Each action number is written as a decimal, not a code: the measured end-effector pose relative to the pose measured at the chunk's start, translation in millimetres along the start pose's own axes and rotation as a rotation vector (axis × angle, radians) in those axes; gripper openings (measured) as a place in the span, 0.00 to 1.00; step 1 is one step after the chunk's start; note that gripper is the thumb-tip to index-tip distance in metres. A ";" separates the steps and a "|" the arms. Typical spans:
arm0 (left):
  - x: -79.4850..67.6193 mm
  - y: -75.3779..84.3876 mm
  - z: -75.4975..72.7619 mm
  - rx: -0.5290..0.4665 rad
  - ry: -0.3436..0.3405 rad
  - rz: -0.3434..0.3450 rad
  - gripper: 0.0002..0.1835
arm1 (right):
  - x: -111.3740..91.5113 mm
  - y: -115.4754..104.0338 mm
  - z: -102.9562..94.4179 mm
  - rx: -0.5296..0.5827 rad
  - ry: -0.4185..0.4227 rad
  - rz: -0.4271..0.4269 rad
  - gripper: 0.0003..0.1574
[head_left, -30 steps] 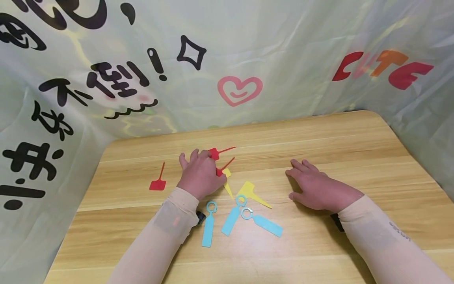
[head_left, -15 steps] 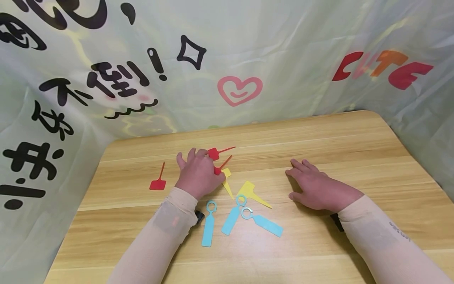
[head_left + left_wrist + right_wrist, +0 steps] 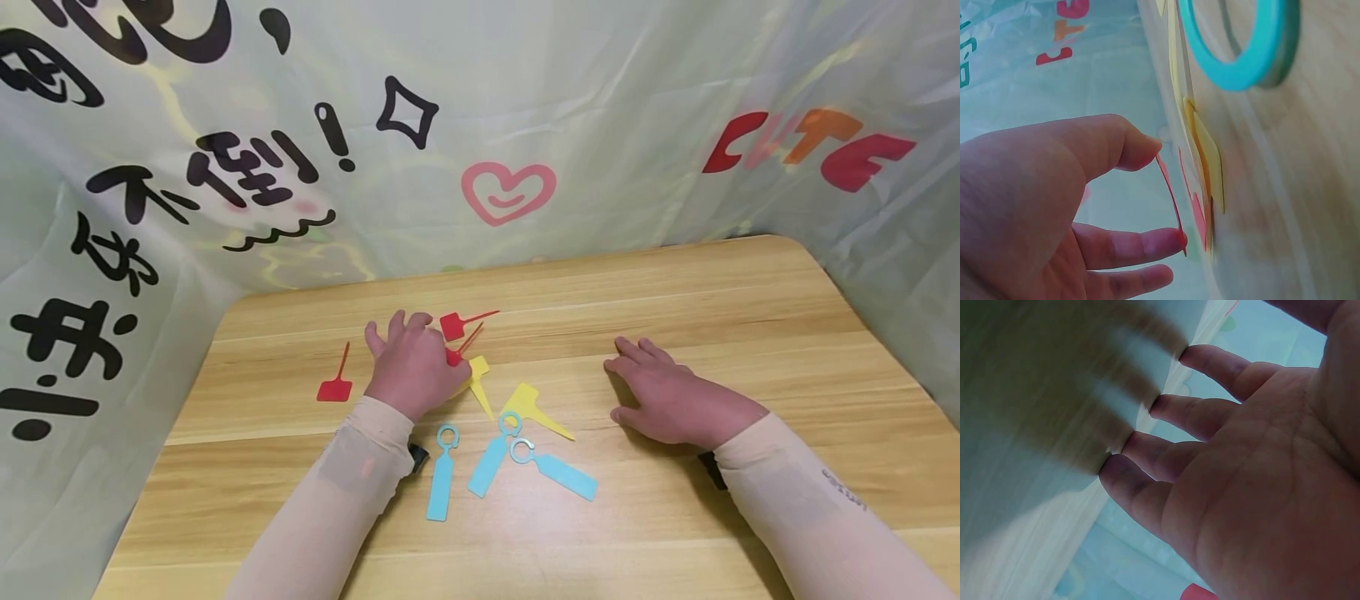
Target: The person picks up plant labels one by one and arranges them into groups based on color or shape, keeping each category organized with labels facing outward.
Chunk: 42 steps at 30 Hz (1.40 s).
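My left hand (image 3: 414, 367) pinches a thin red T-shaped plant label (image 3: 1171, 187) between thumb and fingers, just above the table. In the head view, the hand covers part of that label. Beyond it lies a second red label (image 3: 452, 326), and a third red label (image 3: 334, 390) lies to the left of the hand. A yellow T-shaped label (image 3: 482, 392) sits by the left thumb, partly covered, with another yellow label (image 3: 528, 402) to its right. My right hand (image 3: 675, 398) rests with its fingertips (image 3: 1160, 403) on the tabletop, fingers spread and holding nothing.
Three blue hook-ring tags lie nearer the person: one upright-lying tag (image 3: 440, 487), a slanted tag (image 3: 489, 467) and a right-hand tag (image 3: 567, 477). The wooden table (image 3: 750, 308) ends at a printed cloth backdrop (image 3: 615, 167) behind and on both sides.
My left hand has slid a little to the left, and the pinched red label has moved with it, away from the far red one. My right hand stays in place.
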<state>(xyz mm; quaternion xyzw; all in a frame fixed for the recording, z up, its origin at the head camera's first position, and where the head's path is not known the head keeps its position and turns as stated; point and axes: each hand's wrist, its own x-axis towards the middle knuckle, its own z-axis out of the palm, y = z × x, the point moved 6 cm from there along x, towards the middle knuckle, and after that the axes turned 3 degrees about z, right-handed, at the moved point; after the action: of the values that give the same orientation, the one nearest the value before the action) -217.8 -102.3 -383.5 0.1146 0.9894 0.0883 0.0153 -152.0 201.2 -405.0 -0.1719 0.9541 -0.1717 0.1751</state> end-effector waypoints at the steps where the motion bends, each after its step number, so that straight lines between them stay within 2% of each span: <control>1: -0.4 -0.6 -0.3 0.000 0.002 -0.003 0.23 | 0.0 0.1 0.2 0.000 0.000 -0.001 0.40; 15: -3.7 -9.4 -3.7 -0.006 0.037 -0.029 0.23 | -0.2 -0.5 0.0 0.002 -0.004 -0.003 0.41; 42: -10.4 -27.9 -6.5 -0.002 0.037 -0.089 0.25 | 0.8 -0.8 0.0 -0.027 -0.004 -0.008 0.41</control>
<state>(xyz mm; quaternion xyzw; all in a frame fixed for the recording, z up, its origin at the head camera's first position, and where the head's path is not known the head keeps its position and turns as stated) -214.3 -132.6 -382.0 0.0690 0.9935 0.0907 0.0008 -152.5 200.2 -404.9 -0.1782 0.9553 -0.1592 0.1741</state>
